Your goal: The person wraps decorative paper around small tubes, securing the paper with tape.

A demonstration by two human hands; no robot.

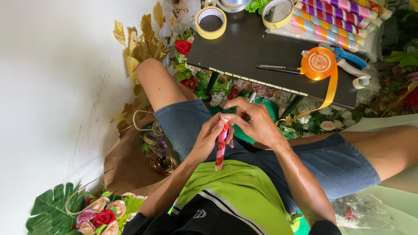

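Observation:
I sit on the floor with both hands over my lap. My left hand (208,140) is wrapped around a thin rolled tube with red and pink stripes (220,153), held nearly upright over my blue shorts. My right hand (257,122) pinches the tube's top end with its fingertips. The lower end of the tube reaches my green shirt.
A small dark table (244,48) stands in front of me. On it are yellow tape rolls (210,22), an orange ribbon spool (319,63) with a trailing ribbon, a slim metal tool (276,68) and striped paper rolls (335,17). Artificial flowers (102,214), gold leaves (139,43) and a brown paper bag (126,161) lie around.

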